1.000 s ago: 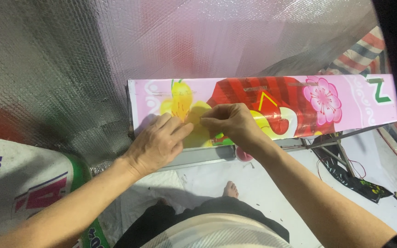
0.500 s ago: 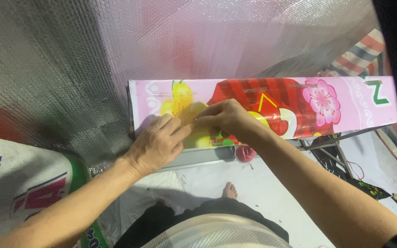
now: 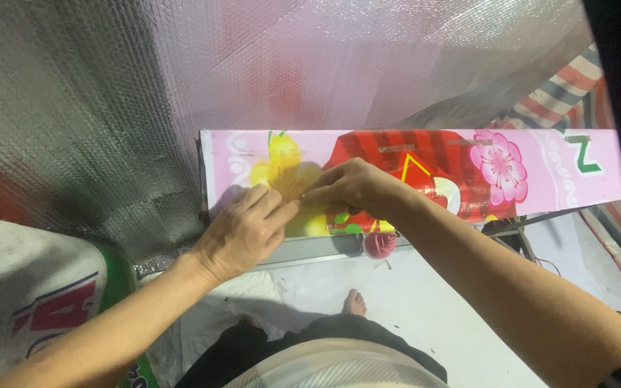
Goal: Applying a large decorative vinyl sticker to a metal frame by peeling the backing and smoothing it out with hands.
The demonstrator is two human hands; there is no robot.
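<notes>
the long pink printed cardboard box, decorated with yellow fruit, a red patterned panel and a pink blossom, lies crosswise in the middle of the view, its left end near the silver bubble-wrap sheet and its right end reaching toward the striped cloth. both hands meet on the box's left half, over the yellow fruit print.

the right hand rests on the box face with thumb and forefinger pinched narrow at one spot on the surface; what sits between the fingertips is too small to tell. the left hand lies flat, fingers extended and pressed against the box's lower left edge, touching the right hand's fingertips; its grip is wide, holding nothing.

below the box runs a grey metal rail, and just under it sits a small pink round object. a bare foot stands on the white floor. a white printed woven sack with red, purple and green markings fills the lower left. a dark metal frame shows under the box's right part.
</notes>
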